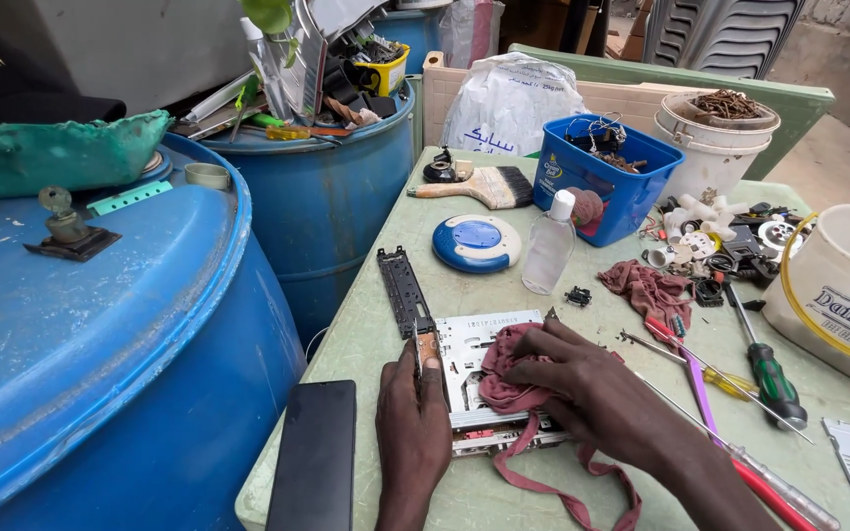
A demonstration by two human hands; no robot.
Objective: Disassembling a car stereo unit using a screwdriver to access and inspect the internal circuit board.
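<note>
On the pale green table (386, 256), just in front of you, lies a flat white metal chassis (474, 364) with punched slots, and both your hands are on it. Your left hand (415, 418) grips its left edge, thumb pressed flat along the top, fingers curled under where you cannot see them. Your right hand (582, 379) lies spread, fingers bent, pressing a reddish rag (509, 388) down onto the chassis; a strip of that rag trails off toward you. A black phone (314, 457) lies just left of your left wrist, and a black slotted strip (403, 290) rests beyond the chassis. To your right lie a green-handled screwdriver (769, 374) and a second reddish rag (653, 290). Farther off stand a clear bottle (550, 246), a round blue-and-white disc (476, 243) and a blue tub (607, 177).
</note>
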